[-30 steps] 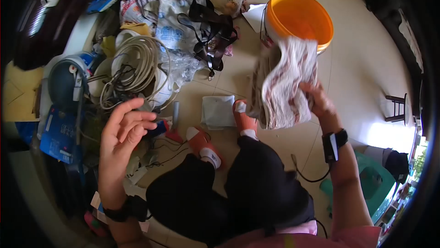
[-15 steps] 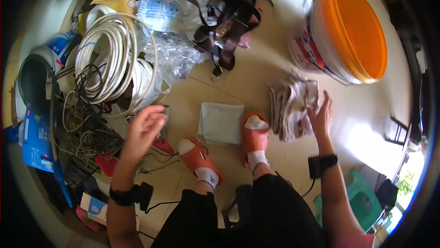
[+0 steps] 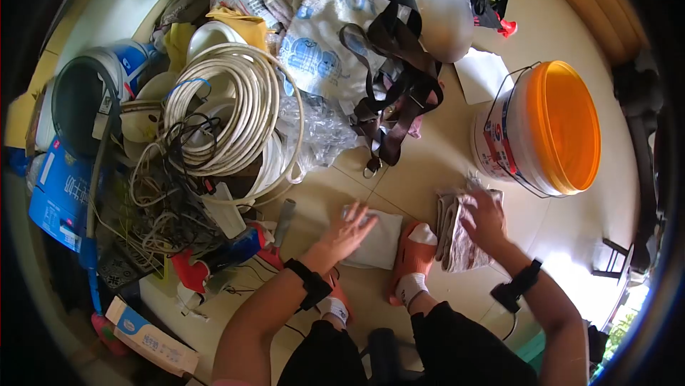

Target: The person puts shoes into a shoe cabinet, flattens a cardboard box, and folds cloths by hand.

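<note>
My left hand (image 3: 345,235) reaches over the white folded cloth (image 3: 379,242) on the floor, its fingers apart. Whether the fingertips touch the cloth, I cannot tell. On the other side, my right hand (image 3: 488,223) is over a folded greyish-brown striped cloth (image 3: 454,237), fingers spread across its right part, with nothing gripped. An orange slipper (image 3: 413,256) on my foot stands between the two cloths. A black band (image 3: 307,285) is around my left wrist, and another black band (image 3: 515,287) around the right one.
A white bucket with an orange rim (image 3: 535,129) lies tilted at the right. Coiled white cable (image 3: 235,115), tangled thin wires and a blue box (image 3: 57,197) crowd the left. Dark straps (image 3: 399,65) and a printed white bag (image 3: 317,47) lie at the back.
My left hand has moved right, from beside the cables to over the white cloth. My right hand has come over the striped cloth from its right edge. The camera view has shifted.
</note>
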### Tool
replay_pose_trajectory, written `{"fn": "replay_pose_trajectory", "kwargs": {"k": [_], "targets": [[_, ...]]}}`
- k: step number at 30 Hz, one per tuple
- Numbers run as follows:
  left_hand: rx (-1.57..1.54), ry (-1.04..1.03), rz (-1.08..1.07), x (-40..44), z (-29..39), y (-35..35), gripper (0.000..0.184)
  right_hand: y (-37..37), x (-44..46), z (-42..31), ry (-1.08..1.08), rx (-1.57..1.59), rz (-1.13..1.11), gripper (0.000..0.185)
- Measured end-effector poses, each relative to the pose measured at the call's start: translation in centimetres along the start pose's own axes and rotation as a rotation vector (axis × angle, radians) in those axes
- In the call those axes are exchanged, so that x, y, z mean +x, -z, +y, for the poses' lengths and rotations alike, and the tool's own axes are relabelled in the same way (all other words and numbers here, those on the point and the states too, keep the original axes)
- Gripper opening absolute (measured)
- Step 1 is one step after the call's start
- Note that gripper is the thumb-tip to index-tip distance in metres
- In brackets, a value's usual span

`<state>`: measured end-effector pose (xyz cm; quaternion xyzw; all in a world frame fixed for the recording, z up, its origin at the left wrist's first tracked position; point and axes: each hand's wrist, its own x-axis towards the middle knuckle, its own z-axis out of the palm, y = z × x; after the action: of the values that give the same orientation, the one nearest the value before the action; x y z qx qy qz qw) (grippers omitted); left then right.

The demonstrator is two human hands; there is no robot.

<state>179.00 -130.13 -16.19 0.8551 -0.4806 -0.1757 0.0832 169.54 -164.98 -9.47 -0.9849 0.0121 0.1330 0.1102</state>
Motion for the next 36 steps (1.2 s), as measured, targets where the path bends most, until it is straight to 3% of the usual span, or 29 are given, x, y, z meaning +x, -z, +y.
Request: {"fn": "replay_pose_trajectory", "kwargs": {"k": [2,6,8,9,11,12,14,15,17,20,23,25,26,31,36], "targets": [[0.011,0.035,0.025,-0.7,-0.5,0.0,0.053,6.5,6.5,-3.2,0.038,0.053,-0.028,0.065],[-0.111,0.108,-0.111,-1.7,-0.2,-1.2,0.041,10.3,21.5,-7.8,0.011,0.16,0.446,0.094],[-0.193,0.094,-0.173,-2.5,0.3,-1.4,0.036,10.9,27.7,-8.6,-0.21,0.146,0.473,0.098],[-0.118,0.08,-0.143,-2.9,0.3,-1.4,0.033,10.5,29.5,-8.7,-0.212,0.139,0.475,0.098],[-0.054,0.046,-0.095,-3.2,0.7,-0.8,0.029,10.0,31.3,-8.5,-0.386,0.367,0.273,0.105],[-0.058,0.086,-0.019,-3.5,0.8,-0.1,0.031,9.7,31.1,-8.7,-0.39,0.343,0.325,0.086],[-0.057,0.119,0.08,-3.4,0.5,1.3,0.033,9.7,31.7,-7.6,-0.363,0.31,0.103,0.066],[-0.092,0.144,0.104,-3.3,0.2,1.8,0.035,10.1,31.7,-7.0,-0.363,0.3,0.121,0.066],[-0.116,0.18,0.139,-3.1,-0.1,3.6,0.041,11.3,29.8,-7.0,-0.157,0.694,0.135,0.041],[-0.176,0.181,0.224,-3.3,-1.1,7.7,0.042,18.3,24.8,-7.8,-0.001,0.937,0.086,0.029],[-0.179,0.17,0.312,-4.7,-1.8,11.7,0.04,26.4,21.7,-2.5,0.182,0.588,0.345,0.026],[-0.177,0.156,0.369,-5.9,-2.4,13.5,0.037,34.2,19.3,-1.7,0.099,0.898,0.268,0.03],[-0.172,0.152,0.371,-6.6,-2.7,14.2,0.037,37.4,18.5,0.1,0.277,0.878,0.322,0.03],[-0.185,0.164,0.273,-10.1,-4.3,15.4,0.037,36.0,12.5,-2.1,0.104,0.981,0.378,0.041],[-0.201,0.16,0.117,-11.2,-4.9,15.9,0.034,35.8,13.1,-2.1,0.009,0.81,0.517,0.053]]}}
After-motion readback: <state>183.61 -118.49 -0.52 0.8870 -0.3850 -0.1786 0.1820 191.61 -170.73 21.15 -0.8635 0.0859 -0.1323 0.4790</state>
